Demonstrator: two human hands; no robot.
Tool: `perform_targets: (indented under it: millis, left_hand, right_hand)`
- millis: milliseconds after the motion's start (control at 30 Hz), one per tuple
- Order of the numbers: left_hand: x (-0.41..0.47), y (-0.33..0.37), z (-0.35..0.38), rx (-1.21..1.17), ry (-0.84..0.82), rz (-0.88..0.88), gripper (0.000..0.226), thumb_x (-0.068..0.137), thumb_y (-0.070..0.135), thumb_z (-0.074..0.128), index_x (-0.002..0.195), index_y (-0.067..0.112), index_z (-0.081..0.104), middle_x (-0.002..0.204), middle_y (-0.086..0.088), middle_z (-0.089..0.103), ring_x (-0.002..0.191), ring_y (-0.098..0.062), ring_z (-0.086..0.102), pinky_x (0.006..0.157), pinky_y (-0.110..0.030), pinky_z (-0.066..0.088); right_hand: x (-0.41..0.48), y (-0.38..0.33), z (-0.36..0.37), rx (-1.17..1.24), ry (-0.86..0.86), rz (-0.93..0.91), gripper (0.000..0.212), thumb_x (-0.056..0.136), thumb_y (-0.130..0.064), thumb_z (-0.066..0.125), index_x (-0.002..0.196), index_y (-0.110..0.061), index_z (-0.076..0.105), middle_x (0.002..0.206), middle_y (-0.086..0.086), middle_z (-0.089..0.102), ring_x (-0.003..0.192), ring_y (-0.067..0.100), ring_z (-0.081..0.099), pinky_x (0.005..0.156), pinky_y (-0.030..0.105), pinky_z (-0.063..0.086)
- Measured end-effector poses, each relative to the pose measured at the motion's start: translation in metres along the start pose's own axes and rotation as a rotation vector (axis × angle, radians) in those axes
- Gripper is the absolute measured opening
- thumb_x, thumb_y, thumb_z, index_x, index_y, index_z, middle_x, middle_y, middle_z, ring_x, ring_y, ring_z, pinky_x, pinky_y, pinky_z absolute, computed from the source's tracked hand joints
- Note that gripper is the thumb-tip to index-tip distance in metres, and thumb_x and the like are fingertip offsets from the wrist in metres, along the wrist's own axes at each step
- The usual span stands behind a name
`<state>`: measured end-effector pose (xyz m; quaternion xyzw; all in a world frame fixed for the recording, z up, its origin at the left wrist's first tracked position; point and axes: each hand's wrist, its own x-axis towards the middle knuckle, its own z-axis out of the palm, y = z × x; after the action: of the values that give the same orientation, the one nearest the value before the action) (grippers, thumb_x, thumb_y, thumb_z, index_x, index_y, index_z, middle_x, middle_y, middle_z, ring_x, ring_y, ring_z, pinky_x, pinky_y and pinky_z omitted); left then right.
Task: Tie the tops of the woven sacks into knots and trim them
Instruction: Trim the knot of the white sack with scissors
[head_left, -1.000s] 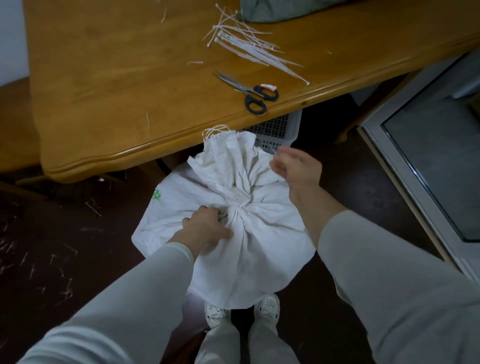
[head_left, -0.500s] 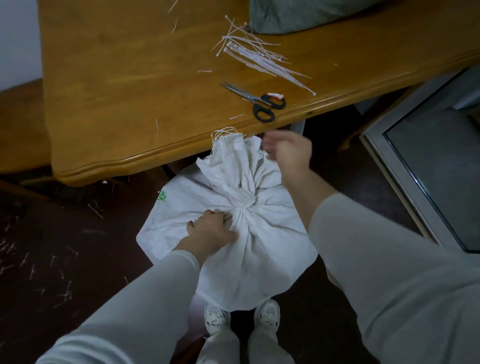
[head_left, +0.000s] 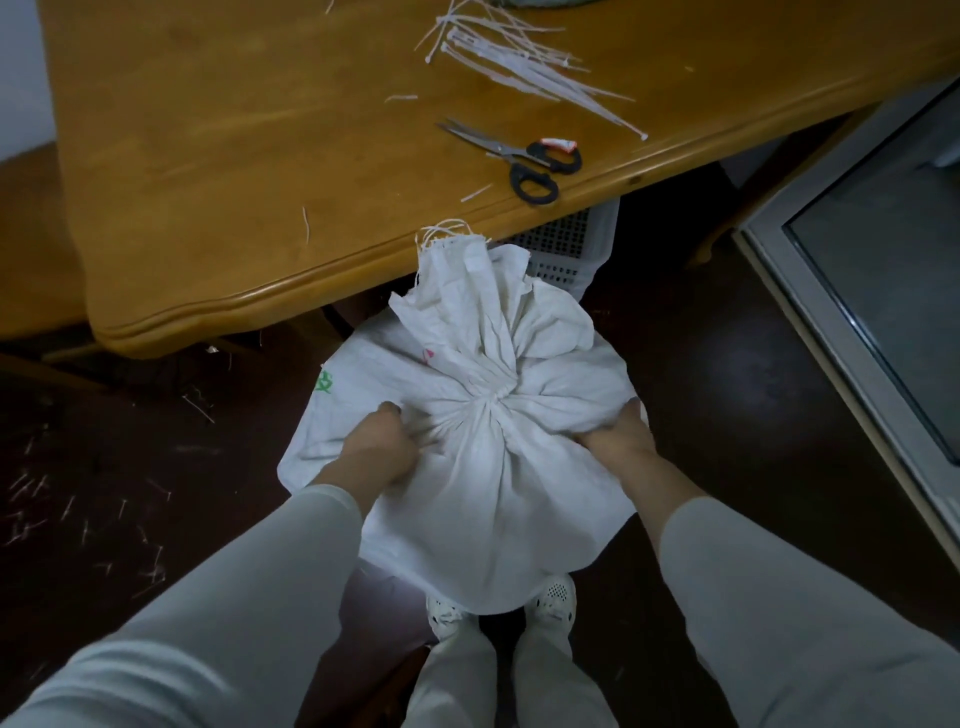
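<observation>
Both grip woven sack (head_left: 493, 499) nr tied top: L hand (head_left: 375, 448), R hand (head_left: 617, 435).

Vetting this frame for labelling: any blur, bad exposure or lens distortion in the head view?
Head view: dim overall, the floor near black, while the table and the white sack read clearly; no glare; the left hand and right hand are sharp, no motion blur; the wide-angle lens bows the table edge and stretches the sleeves at the bottom corners.
</observation>
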<state>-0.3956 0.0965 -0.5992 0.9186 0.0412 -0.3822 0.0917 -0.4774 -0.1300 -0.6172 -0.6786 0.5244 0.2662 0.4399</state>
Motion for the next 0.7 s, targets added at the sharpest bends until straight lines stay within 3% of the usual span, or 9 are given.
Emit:
perform_targets:
  millis: [67, 133, 267, 333, 433, 500, 567, 633, 700]
  left_hand:
    - [0.004, -0.007, 0.008, -0.007, 0.04, -0.049, 0.055, 0.092, 0.008, 0.045, 0.144, 0.008, 0.027, 0.138, -0.019, 0.042, 0.128, -0.035, 0.042, 0.103, -0.04, 0.037]
    - [0.005, -0.009, 0.01, 0.04, 0.084, -0.119, 0.064, 0.09, 0.017, 0.051, 0.147, 0.021, 0.022, 0.145, -0.017, 0.028, 0.136, -0.036, 0.026, 0.109, -0.048, 0.028]
    - [0.01, -0.017, 0.004, -0.036, 0.037, -0.3, 0.095, 0.083, 0.048, 0.063, 0.146, 0.045, -0.007, 0.154, -0.018, -0.019, 0.142, -0.042, -0.017, 0.11, -0.065, 0.008]
    - [0.015, -0.024, 0.0, -0.099, 0.009, -0.389, 0.118, 0.07, 0.063, 0.069, 0.146, 0.038, -0.018, 0.151, -0.023, -0.027, 0.141, -0.047, -0.017, 0.111, -0.062, 0.009]
    - [0.019, -0.032, 0.0, -0.136, -0.001, -0.532, 0.144, 0.055, 0.071, 0.073, 0.146, 0.018, -0.025, 0.151, -0.028, -0.024, 0.142, -0.047, -0.009, 0.113, -0.058, 0.01]
    - [0.026, -0.038, 0.007, -0.178, -0.024, -0.595, 0.153, 0.047, 0.076, 0.073, 0.144, 0.016, -0.03, 0.151, -0.029, -0.021, 0.142, -0.048, 0.0, 0.113, -0.057, 0.014]
    - [0.032, -0.046, 0.015, -0.23, -0.09, -0.623, 0.163, 0.033, 0.082, 0.07, 0.141, 0.018, -0.035, 0.153, -0.03, -0.011, 0.141, -0.047, 0.012, 0.113, -0.055, 0.018]
    - [0.035, -0.054, 0.02, -0.229, -0.135, -0.58, 0.161, 0.036, 0.085, 0.067, 0.143, 0.016, -0.032, 0.153, -0.03, 0.005, 0.14, -0.044, 0.019, 0.113, -0.054, 0.02]
    - [0.035, -0.059, 0.022, -0.201, -0.111, -0.538, 0.141, 0.054, 0.085, 0.058, 0.15, 0.008, -0.012, 0.151, -0.026, 0.014, 0.137, -0.041, 0.023, 0.112, -0.049, 0.026]
  right_hand:
    - [0.0, 0.003, 0.013, -0.029, -0.013, 0.015, 0.088, 0.091, -0.038, 0.055, 0.15, -0.026, -0.01, 0.144, 0.013, 0.038, 0.126, 0.033, 0.045, 0.104, 0.042, 0.037]
    - [0.001, 0.006, 0.027, -0.056, 0.014, -0.012, 0.077, 0.092, -0.043, 0.05, 0.15, -0.031, 0.002, 0.146, 0.01, 0.037, 0.125, 0.032, 0.045, 0.105, 0.04, 0.038]
    - [0.001, 0.006, 0.035, -0.281, 0.11, 0.1, 0.091, 0.074, -0.065, 0.061, 0.144, -0.047, 0.005, 0.156, 0.006, -0.009, 0.143, 0.036, 0.003, 0.113, 0.059, 0.019]
    - [0.004, 0.008, 0.037, -0.239, 0.124, 0.148, 0.097, 0.068, -0.066, 0.067, 0.142, -0.053, 0.005, 0.154, 0.009, -0.021, 0.142, 0.042, -0.006, 0.112, 0.061, 0.018]
    - [0.013, 0.01, 0.043, -0.175, 0.141, 0.242, 0.121, 0.06, -0.061, 0.076, 0.141, -0.051, -0.014, 0.15, 0.016, -0.03, 0.139, 0.047, 0.015, 0.107, 0.055, 0.035]
    - [0.02, 0.013, 0.047, -0.115, 0.113, 0.343, 0.128, 0.065, -0.047, 0.079, 0.14, -0.045, -0.024, 0.152, 0.021, -0.021, 0.137, 0.045, 0.025, 0.103, 0.051, 0.042]
    - [0.024, 0.014, 0.052, 0.013, 0.07, 0.37, 0.104, 0.082, -0.043, 0.065, 0.145, -0.038, -0.018, 0.154, 0.022, 0.004, 0.134, 0.041, 0.033, 0.106, 0.048, 0.039]
    - [0.026, 0.017, 0.056, -0.054, 0.097, 0.291, 0.075, 0.094, -0.035, 0.049, 0.15, -0.022, 0.002, 0.148, 0.018, 0.028, 0.128, 0.036, 0.041, 0.104, 0.042, 0.04]
    - [0.029, 0.017, 0.056, -0.163, 0.16, 0.215, 0.054, 0.095, -0.019, 0.048, 0.143, -0.004, 0.029, 0.139, 0.017, 0.044, 0.122, 0.034, 0.048, 0.098, 0.037, 0.042]
